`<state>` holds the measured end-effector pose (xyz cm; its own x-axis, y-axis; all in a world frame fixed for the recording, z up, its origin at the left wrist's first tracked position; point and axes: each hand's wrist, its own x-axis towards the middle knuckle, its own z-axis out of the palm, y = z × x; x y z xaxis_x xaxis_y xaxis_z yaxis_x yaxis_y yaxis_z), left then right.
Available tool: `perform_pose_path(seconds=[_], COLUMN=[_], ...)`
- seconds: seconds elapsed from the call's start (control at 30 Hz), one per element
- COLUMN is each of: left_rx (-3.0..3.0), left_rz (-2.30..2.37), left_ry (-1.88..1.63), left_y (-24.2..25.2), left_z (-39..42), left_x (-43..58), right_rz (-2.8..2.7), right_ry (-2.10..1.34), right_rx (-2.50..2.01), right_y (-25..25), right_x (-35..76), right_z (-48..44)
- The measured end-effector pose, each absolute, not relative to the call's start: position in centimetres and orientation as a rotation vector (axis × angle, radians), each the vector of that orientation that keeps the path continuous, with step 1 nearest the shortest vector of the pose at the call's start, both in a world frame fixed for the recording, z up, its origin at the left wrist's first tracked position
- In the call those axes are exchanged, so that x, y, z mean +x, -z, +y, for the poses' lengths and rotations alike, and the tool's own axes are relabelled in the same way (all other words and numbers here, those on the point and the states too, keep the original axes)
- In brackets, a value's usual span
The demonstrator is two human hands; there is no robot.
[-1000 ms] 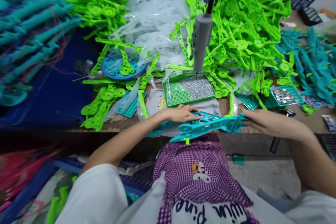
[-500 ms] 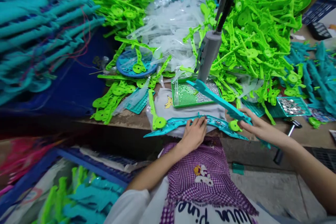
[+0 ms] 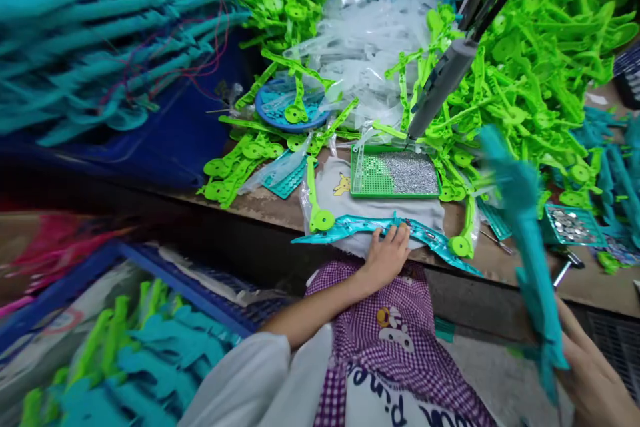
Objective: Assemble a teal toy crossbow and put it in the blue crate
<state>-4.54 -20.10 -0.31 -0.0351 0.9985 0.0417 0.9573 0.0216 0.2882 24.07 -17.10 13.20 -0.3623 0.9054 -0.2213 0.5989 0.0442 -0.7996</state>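
Note:
A long curved teal plastic shell, like the limbs of a toy bow, lies along the table's front edge, with small metal bits along its inside. Lime-green arms with round ends stick up from both its sides. My left hand holds the shell down at its middle, fingers curled over it. At the lower right, my right hand grips a second long teal plastic piece, tilted upright and blurred by motion. Its fingers are partly hidden behind that piece.
A green tray of small screws sits behind the shell on a grey cloth. A grey power screwdriver hangs over it. Lime-green parts and clear plastic pieces are heaped behind. A tray of metal discs and a hammer are right.
My right hand has lifted the teal piece off the shell and swung it right and toward me, turning it upright. My left hand stays on the shell. The view has shifted left.

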Motion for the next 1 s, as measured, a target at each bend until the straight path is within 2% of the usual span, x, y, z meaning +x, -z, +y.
perform_pose_path(seconds=[0.13, 0.3, 0.5, 0.83, 1.0], left_rx=[2.055, 2.032, 1.966, 1.916, 1.882], left_rz=[2.088, 2.042, 2.028, 1.882, 1.873], left_ry=[-0.357, -0.367, -0.383, -0.350, -0.471], left_y=[0.0, 0.1, 0.3, 0.8, 3.0], left_z=[-20.0, -20.0, -20.0, -19.7, -19.4], left_x=[-4.7, -5.0, -4.8, -5.8, -6.7], right_rz=[-1.622, -1.289, -1.197, -0.686, -0.719], right_ry=[-1.242, -1.100, -1.074, -1.543, -1.755], right_rx=[-1.376, -1.107, -0.928, -1.092, -1.139], right_y=[-12.0, -11.9, -11.7, -4.8, -4.1], right_x=[18.6, 9.2, 2.1, -5.4, -6.5], right_z=[-17.8, -13.8, -9.2, -10.8, -11.3])
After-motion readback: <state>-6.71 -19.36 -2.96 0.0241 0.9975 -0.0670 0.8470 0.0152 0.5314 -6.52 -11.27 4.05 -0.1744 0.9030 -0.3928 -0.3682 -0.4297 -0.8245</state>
